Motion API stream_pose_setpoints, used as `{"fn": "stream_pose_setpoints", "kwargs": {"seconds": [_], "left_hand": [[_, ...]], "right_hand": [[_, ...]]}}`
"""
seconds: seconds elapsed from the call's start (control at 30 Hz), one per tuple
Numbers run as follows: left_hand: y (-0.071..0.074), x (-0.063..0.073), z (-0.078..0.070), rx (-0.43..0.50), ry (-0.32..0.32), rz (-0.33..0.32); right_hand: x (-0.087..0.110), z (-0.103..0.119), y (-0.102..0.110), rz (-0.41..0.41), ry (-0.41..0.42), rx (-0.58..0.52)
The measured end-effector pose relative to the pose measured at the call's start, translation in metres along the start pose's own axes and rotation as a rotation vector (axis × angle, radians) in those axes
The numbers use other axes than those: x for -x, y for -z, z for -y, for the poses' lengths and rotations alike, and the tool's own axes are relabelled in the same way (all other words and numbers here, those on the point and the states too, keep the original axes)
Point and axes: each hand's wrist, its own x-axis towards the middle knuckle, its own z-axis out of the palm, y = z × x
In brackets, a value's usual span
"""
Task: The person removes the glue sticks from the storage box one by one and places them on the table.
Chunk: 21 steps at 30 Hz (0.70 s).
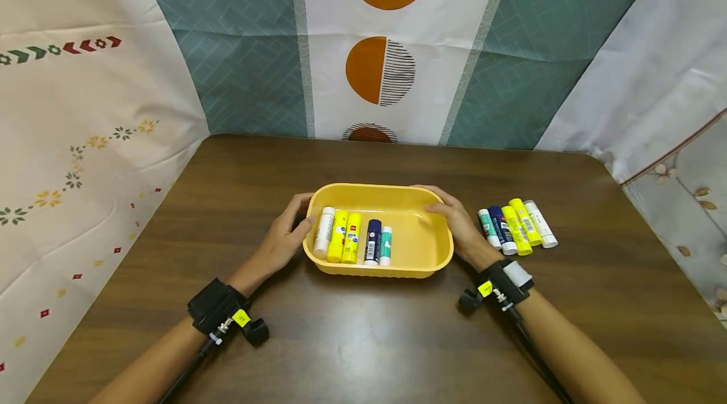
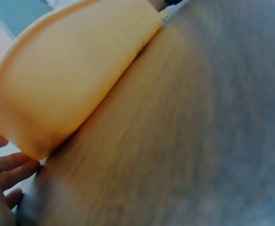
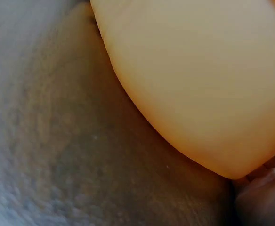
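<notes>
A yellow plastic tray [image 1: 372, 270] with rounded corners is held from both ends in the head view. My left hand [image 1: 282, 238] grips its left end, thumb over the rim. In the left wrist view, fingertips [image 2: 20, 172] reach under the tray's lower corner. At the opposite end my right hand [image 1: 462, 230] holds the tray with its thumb on the inside of the rim. Inside, toward the left, lie a white glue stick [image 1: 324, 233], two yellow glue sticks [image 1: 351, 237], a navy glue stick [image 1: 372, 241] and a smaller teal-and-white glue stick [image 1: 385, 245].
Right of the tray, several more glue sticks [image 1: 514, 228] lie side by side on the brown wooden table [image 1: 363, 341], close to my right wrist. Patterned cloth [image 1: 244, 44] hangs behind the table's back edge. Each wrist wears a black camera strap [image 1: 218, 306] with a cable.
</notes>
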Motion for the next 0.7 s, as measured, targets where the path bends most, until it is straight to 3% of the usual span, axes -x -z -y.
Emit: {"fn": "stream_pose_setpoints", "kwargs": {"seconds": [0.3, 0.47, 0.6, 0.67, 0.7], "left_hand": [[0.002, -0.002, 0.001, -0.027, -0.002, -0.02], [0.007, -0.007, -0.007, -0.038, -0.013, -0.034], [0.011, -0.012, -0.028, -0.215, -0.06, -0.003], [0.014, -0.015, -0.042, -0.352, -0.034, 0.091], [0.015, -0.015, -0.049, -0.418, 0.01, 0.164]], "right_hand": [[-0.004, 0.001, 0.0, -0.024, 0.0, 0.082], [-0.006, -0.001, -0.001, -0.019, 0.004, 0.095], [-0.003, -0.002, -0.001, -0.025, 0.008, 0.113], [-0.001, -0.002, -0.002, -0.037, 0.013, 0.125], [0.0, -0.003, -0.002, -0.041, 0.013, 0.13]]}}
